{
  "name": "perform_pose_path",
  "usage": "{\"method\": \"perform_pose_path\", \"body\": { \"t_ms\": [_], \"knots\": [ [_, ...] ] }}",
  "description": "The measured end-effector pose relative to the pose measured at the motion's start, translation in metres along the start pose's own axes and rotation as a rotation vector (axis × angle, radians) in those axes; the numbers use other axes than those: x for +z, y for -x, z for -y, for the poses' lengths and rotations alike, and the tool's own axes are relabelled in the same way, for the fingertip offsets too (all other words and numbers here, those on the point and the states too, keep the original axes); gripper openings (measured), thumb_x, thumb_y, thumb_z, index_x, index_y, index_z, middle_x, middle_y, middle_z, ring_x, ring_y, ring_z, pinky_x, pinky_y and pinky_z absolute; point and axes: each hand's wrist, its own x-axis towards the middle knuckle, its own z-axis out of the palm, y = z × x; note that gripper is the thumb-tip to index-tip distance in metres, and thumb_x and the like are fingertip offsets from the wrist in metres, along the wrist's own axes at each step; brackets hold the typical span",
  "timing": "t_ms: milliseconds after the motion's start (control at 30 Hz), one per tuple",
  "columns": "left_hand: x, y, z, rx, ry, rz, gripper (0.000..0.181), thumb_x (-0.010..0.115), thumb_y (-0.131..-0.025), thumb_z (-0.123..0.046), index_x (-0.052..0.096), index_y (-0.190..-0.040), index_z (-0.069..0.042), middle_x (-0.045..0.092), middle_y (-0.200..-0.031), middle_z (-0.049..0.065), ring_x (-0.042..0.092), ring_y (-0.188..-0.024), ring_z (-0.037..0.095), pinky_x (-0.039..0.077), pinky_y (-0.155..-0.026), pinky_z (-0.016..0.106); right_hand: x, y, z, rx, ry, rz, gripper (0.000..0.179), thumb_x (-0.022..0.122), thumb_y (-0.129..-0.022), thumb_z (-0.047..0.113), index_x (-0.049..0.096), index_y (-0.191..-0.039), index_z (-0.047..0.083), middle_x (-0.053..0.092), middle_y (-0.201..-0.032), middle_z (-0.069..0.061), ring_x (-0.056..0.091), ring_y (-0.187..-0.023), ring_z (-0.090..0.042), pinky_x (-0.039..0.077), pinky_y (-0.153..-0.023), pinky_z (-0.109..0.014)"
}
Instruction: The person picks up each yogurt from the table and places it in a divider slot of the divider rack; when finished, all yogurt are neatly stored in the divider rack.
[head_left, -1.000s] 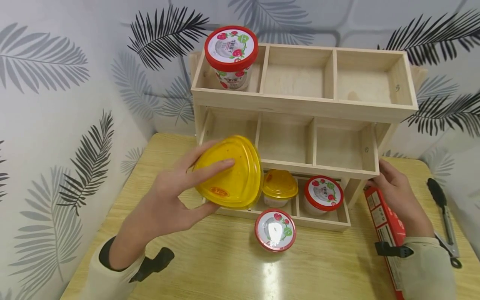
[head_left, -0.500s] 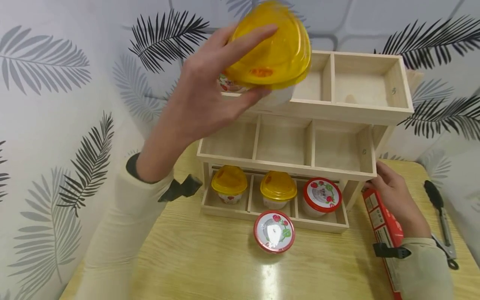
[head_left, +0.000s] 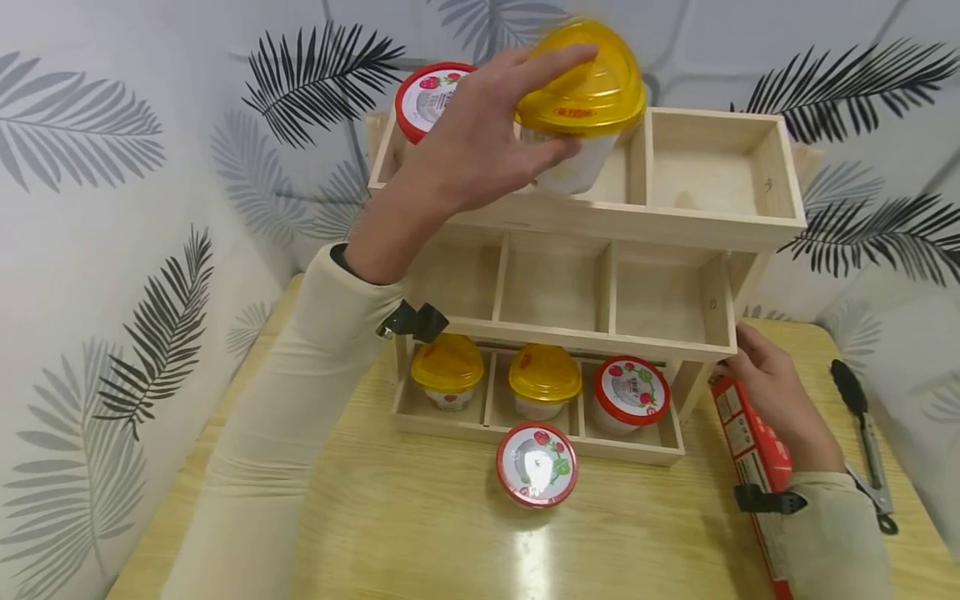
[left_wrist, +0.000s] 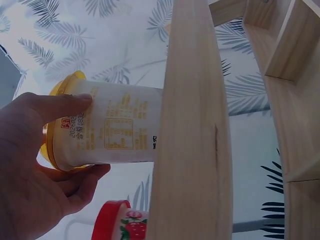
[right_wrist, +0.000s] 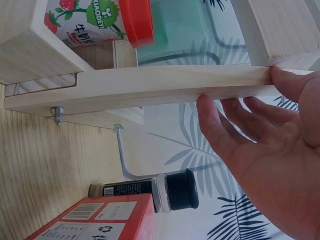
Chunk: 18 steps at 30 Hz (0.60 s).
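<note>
My left hand (head_left: 487, 137) grips a white tub with a yellow domed lid (head_left: 585, 83), fingers over the lid and thumb under its rim. It is held over the middle compartment of the top tier of a wooden rack (head_left: 720, 221). In the left wrist view the tub's base (left_wrist: 125, 122) is partly hidden behind the front board (left_wrist: 195, 125). A red-lidded strawberry tub (head_left: 427, 96) stands in the top left compartment, partly covered by my hand. My right hand (head_left: 780, 392) holds the rack's side post (right_wrist: 165, 87), thumb and fingers on opposite faces.
The bottom tier holds two yellow-lidded cups (head_left: 447, 367) and a red-lidded cup (head_left: 632, 392). Another red-lidded cup (head_left: 537, 462) stands on the table before it. At right are a red box (head_left: 753, 442), tongs (head_left: 870, 450) and a black-capped bottle (right_wrist: 172, 190).
My left hand has carried the yellow-lidded tub up from in front of the lower tiers to the top tier, then slightly right. The right hand keeps its hold on the rack.
</note>
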Motion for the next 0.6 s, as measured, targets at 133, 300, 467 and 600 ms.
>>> {"method": "perform_pose_path", "body": {
  "t_ms": [133, 300, 467, 600],
  "knots": [
    [0.007, -0.001, 0.006, -0.032, 0.002, 0.039, 0.066, 0.072, -0.093, -0.028, 0.044, -0.152, -0.018, 0.052, -0.142, 0.004, 0.046, -0.128, 0.014, 0.034, -0.103, 0.013, 0.000, 0.002, 0.001, 0.026, 0.026, 0.015, 0.059, 0.041, -0.108, 0.036, 0.023, -0.160, 0.015, 0.039, -0.153, -0.027, 0.052, -0.112, 0.003, 0.048, -0.082, -0.009],
    [0.012, -0.002, 0.009, -0.033, 0.024, 0.058, 0.071, 0.073, -0.092, -0.028, 0.040, -0.153, -0.015, 0.054, -0.141, 0.002, 0.049, -0.125, 0.013, 0.034, -0.104, 0.013, 0.000, 0.001, 0.003, 0.022, 0.020, 0.012, 0.060, 0.041, -0.108, 0.036, 0.022, -0.160, 0.013, 0.037, -0.153, -0.027, 0.051, -0.111, 0.006, 0.048, -0.082, -0.009],
    [0.018, -0.002, 0.008, -0.045, 0.041, 0.088, 0.074, 0.074, -0.092, -0.026, 0.037, -0.154, -0.011, 0.054, -0.140, 0.004, 0.050, -0.125, 0.013, 0.035, -0.104, 0.012, 0.000, 0.001, 0.003, 0.022, 0.027, 0.012, 0.059, 0.041, -0.108, 0.035, 0.022, -0.160, 0.015, 0.037, -0.154, -0.026, 0.054, -0.116, -0.003, 0.047, -0.082, -0.008],
    [0.022, -0.002, 0.007, -0.058, 0.032, 0.098, 0.076, 0.074, -0.092, -0.026, 0.034, -0.154, -0.009, 0.055, -0.139, 0.004, 0.051, -0.124, 0.013, 0.035, -0.104, 0.012, 0.000, 0.001, 0.003, 0.030, 0.043, 0.016, 0.059, 0.041, -0.108, 0.037, 0.021, -0.161, 0.018, 0.037, -0.155, -0.024, 0.055, -0.121, -0.014, 0.047, -0.083, -0.008]
  ]
}}
